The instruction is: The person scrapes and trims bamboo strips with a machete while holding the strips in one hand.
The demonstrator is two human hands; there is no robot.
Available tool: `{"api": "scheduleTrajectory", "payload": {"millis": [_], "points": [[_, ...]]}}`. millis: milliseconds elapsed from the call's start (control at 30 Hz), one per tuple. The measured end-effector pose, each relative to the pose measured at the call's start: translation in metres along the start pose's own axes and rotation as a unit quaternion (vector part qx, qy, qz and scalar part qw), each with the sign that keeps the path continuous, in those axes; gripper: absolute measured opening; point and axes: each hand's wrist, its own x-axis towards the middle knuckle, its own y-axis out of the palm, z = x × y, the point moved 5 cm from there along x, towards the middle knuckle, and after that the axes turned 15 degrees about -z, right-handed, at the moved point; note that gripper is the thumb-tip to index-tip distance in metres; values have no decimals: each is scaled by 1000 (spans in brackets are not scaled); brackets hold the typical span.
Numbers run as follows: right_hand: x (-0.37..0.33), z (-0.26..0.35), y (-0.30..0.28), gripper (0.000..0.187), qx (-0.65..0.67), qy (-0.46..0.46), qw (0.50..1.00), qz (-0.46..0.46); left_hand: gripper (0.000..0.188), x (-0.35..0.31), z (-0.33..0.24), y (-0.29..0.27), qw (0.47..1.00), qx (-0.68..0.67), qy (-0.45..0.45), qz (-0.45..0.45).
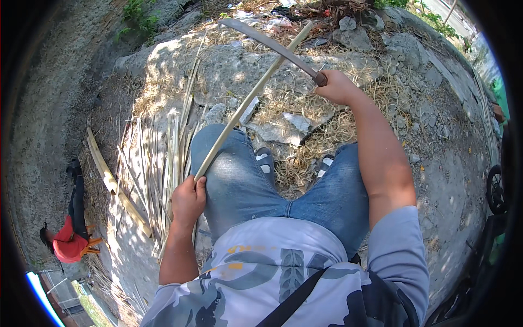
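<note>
My left hand (188,200) is closed round the lower end of a long pale bamboo strip (235,117), beside my left thigh. The strip slants up and away to the right, over my left knee. In my right hand (339,87) is the dark handle of a machete (267,42), held out beyond my right knee. Its long grey blade points up and left and crosses the strip near the strip's far end. Whether blade and strip touch there, I cannot tell. Shavings (294,163) lie thick on the ground between my feet.
Many split bamboo strips (171,158) lie in a pile at my left, with a thicker bamboo piece (117,188) beyond them. Broken stones (297,122) lie ahead of my feet. A person in red (71,240) sits far left. A wheel (496,189) shows at the right edge.
</note>
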Motion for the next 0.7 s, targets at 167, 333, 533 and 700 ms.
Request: {"api": "scheduleTrajectory", "payload": {"millis": [167, 333, 533, 700], "points": [[-2, -4, -8, 26, -43, -66, 995, -53, 35, 4, -3, -1, 1000, -18, 5, 15], [-13, 29, -6, 27, -74, -104, 991, -26, 34, 2, 2, 4, 1000, -13, -5, 17], [-34, 67, 13, 28, -174, -179, 966, 63, 35, 3, 0, 3, 1000, -16, -11, 21], [-34, 66, 18, 28, -194, -202, 956, 85, 37, 2, 0, 2, 1000, -8, -16, 19]]}}
